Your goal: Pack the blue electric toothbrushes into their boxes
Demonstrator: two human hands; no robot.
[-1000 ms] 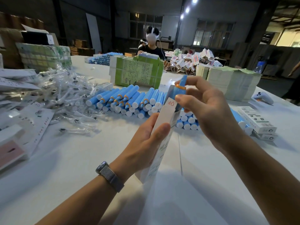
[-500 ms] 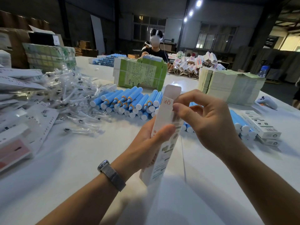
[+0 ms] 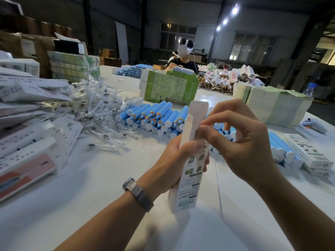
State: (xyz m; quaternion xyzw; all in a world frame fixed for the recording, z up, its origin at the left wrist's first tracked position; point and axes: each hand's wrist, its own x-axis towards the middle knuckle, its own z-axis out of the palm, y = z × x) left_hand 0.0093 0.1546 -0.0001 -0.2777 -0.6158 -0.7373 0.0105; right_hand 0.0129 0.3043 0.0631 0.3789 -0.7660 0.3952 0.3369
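Cardboard box (image 3: pixel 190 171): gripped upright by left hand (image 3: pixel 178 160).
Change: blue toothbrush gone inside; right hand (image 3: pixel 241 140) fingers (image 3: pixel 208 130) pinching side flap.
Next: closing top.

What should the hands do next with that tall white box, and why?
Probably fold the top flap down and tuck it in. The left hand grips the box upright, its flap stands open, and the right hand pinches at the box's mouth.

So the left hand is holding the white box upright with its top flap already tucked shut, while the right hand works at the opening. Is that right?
Not quite. In the head view the top flap of the white box stands up open, not tucked shut. The rest holds: the left hand grips the box upright while the right hand works at its opening.
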